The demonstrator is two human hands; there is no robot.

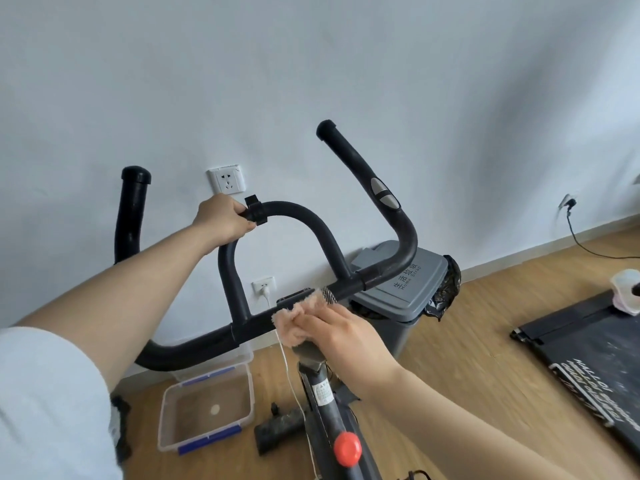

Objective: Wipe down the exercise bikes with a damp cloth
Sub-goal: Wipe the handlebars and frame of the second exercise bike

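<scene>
Your left hand (224, 220) is wrapped around the looped bar of the exercise bike's handlebar (311, 223) at centre frame. Just below, your right hand (341, 336) grips a bunched pink cloth (294, 322), pressed against the crossbar above the red knob (347, 448).

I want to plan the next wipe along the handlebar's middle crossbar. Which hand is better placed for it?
The right hand: it already presses the pink cloth against the crossbar at the stem. The left hand grips the upper loop, apparently steadying the handlebar.
</scene>
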